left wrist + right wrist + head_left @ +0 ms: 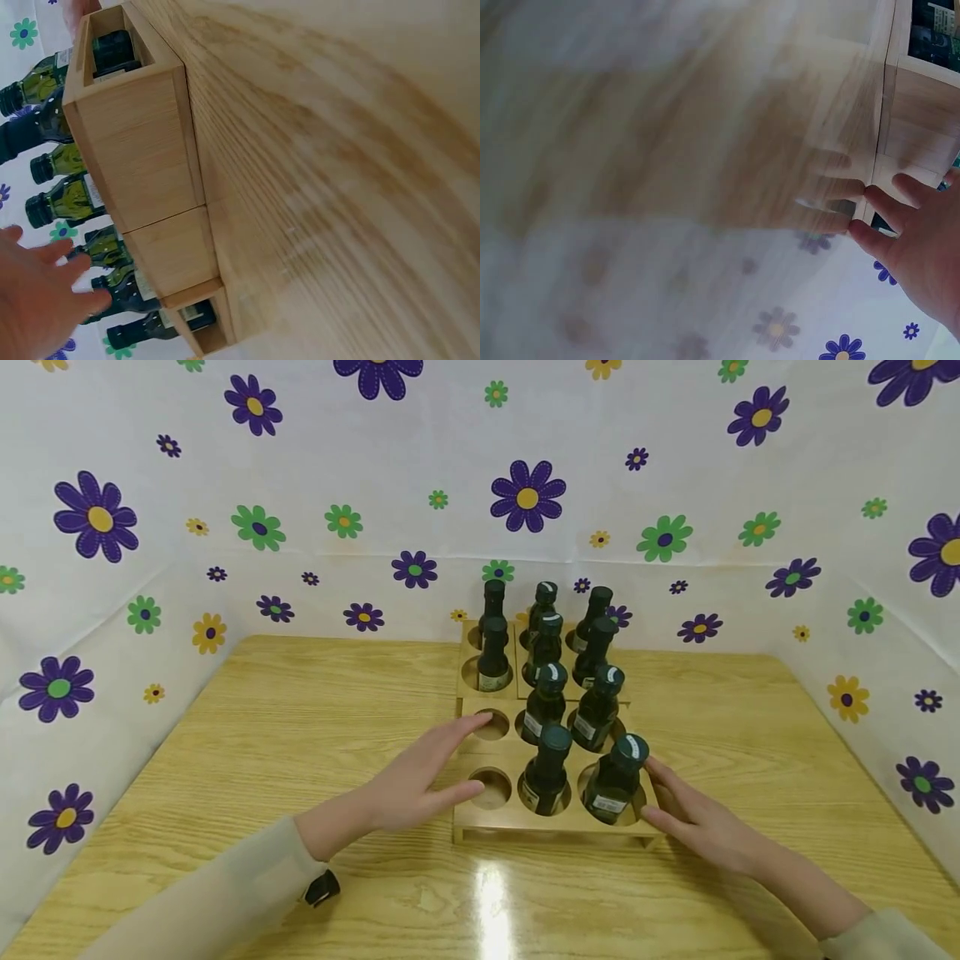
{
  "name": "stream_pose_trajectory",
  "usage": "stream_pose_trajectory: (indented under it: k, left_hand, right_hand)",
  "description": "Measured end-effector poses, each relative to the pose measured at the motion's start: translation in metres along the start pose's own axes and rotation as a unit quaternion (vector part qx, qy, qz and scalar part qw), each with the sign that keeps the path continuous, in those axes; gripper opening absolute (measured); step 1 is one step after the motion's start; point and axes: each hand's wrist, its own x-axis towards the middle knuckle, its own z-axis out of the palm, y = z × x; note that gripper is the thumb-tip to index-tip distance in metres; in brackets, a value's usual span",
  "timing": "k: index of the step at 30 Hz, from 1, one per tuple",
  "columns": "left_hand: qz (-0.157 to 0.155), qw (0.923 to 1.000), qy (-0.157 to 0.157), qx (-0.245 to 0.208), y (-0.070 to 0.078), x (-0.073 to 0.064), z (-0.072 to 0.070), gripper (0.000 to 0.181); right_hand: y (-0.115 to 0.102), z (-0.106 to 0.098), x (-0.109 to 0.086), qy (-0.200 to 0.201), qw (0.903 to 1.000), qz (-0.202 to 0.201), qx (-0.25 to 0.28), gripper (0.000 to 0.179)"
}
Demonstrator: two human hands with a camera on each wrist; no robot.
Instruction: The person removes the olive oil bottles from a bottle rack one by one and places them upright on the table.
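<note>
While the left hand (408,781) spreads wide at the wooden rack (491,755), its fingers and thumb reaching over two round holes (495,727) on the left, the right hand (708,827), fingers and thumb parted, meets the right edge beside a dark bottle (613,783). More bottles (551,703) fill other holes; the rack stands on the surface (330,718) near flowered cloth (450,452).
</note>
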Motion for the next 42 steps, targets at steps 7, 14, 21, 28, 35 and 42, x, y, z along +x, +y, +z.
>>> stream_pose_trajectory:
  k: [7,14,21,28,35,42]
  left_hand:
    - [0.003,0.9879,-0.045,-0.148,-0.004,0.022,0.012,0.072]
    - [0.041,0.9598,-0.05,-0.273,-0.002,0.04,0.022,0.069]
    - [0.045,0.9577,-0.039,-0.281,-0.002,0.05,0.034,0.067]
    - [0.026,0.9532,-0.043,-0.298,0.004,0.056,0.039,0.072]
    - [0.013,0.9592,-0.066,-0.275,0.004,0.061,0.042,0.073]
    - [0.016,0.967,-0.083,-0.24,0.005,0.065,0.042,0.068]
  right_hand:
    - [0.002,-0.003,0.002,-0.013,0.9997,0.011,0.018,0.073]
    - [0.003,-0.004,0.002,-0.018,0.9994,0.007,0.028,0.072]
    - [0.005,-0.003,0.003,-0.019,0.9992,0.0,0.035,0.071]
    - [0.005,-0.003,0.002,-0.023,0.9989,0.0,0.04,0.071]
    - [0.004,-0.004,0.002,-0.027,0.9985,0.0,0.047,0.072]
    - [0.004,-0.004,0.002,-0.027,0.9986,0.003,0.045,0.072]
